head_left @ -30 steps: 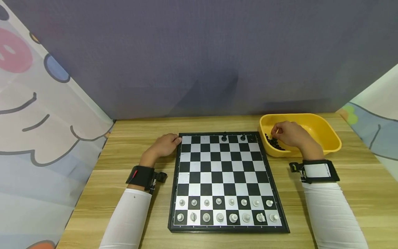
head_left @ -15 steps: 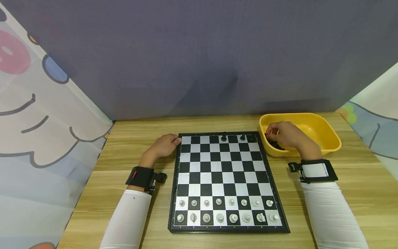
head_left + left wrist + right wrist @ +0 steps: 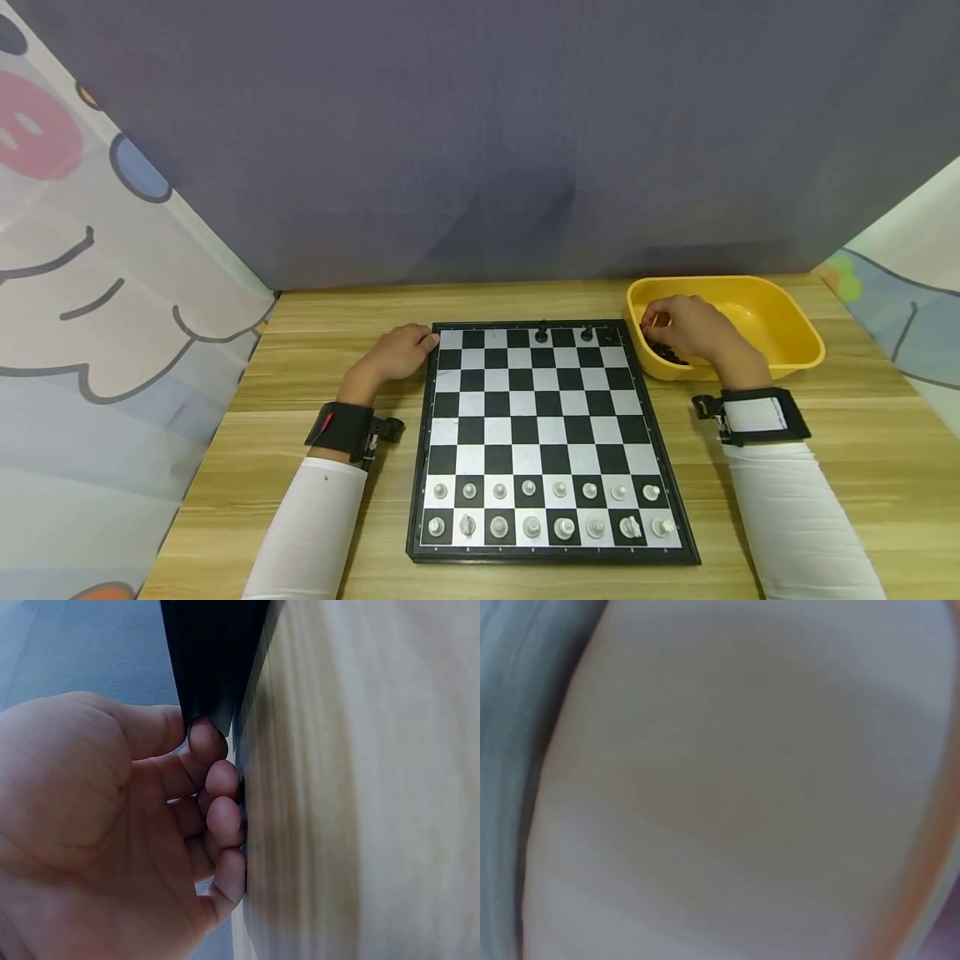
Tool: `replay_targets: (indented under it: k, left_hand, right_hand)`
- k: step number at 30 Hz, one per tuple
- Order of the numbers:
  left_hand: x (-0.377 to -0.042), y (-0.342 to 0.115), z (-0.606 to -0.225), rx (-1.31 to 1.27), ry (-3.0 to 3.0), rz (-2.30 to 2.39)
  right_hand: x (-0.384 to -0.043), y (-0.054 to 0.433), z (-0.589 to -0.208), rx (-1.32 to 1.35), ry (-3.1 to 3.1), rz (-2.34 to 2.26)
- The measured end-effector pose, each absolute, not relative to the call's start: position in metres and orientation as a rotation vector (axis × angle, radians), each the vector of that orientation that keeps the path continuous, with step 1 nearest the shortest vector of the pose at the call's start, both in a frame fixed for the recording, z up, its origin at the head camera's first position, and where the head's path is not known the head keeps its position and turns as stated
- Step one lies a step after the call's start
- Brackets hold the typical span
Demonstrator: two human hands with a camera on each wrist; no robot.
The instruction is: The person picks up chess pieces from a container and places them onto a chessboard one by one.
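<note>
A black-and-white chessboard (image 3: 517, 429) lies on the wooden table. My left hand (image 3: 399, 350) grips its far left corner; in the left wrist view the thumb and index finger meet at the board's black edge (image 3: 214, 652), and the other fingers curl down against the table. On the right stands a yellow tub (image 3: 780, 333) with a pile of black chess pieces (image 3: 666, 353) in its left end. My right hand (image 3: 693, 327) reaches into it, fingertips bent down among those pieces; I cannot tell whether it holds one. The right wrist view shows only the tub's blurred wall (image 3: 727, 780).
White chess pieces (image 3: 531, 527) fill the two near rows of the board. Along the far row stand a black piece (image 3: 542, 335), another black piece (image 3: 587, 333) and a dark one in the right corner (image 3: 610, 337). A grey partition (image 3: 480, 167) rises behind the table.
My right hand has shifted slightly left inside the tub, toward its left wall. The left hand and the pieces on the board stay where they were.
</note>
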State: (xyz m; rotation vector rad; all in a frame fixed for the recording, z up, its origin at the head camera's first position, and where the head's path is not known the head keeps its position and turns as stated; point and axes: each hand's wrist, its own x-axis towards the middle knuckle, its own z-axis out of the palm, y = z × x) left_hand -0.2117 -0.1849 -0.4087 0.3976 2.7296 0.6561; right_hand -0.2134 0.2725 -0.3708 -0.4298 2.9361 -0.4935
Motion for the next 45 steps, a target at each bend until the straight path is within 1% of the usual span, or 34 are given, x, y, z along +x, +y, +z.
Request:
replay_targets:
  k: [3,12,23,45]
  left_hand:
    - [-0.211,-0.185,-0.407,0.395,2.731,0.663]
    - [-0.211,-0.184,-0.408,0.397,2.736,0.664]
    - [-0.211,-0.184,-0.407,0.400,2.738,0.669]
    - [-0.211,-0.185,-0.411,0.401,2.740,0.669]
  right_hand:
    - [-0.214,0.272,-0.371,-0.406,2.935,-0.484]
    - [-0.213,0.271,-0.372,-0.454,2.962,-0.461]
    - [-0.210,0.273,-0.364,-0.473,3.001,-0.450]
    - [-0.204,0.273,-0.351,-0.419,3.103,-0.481]
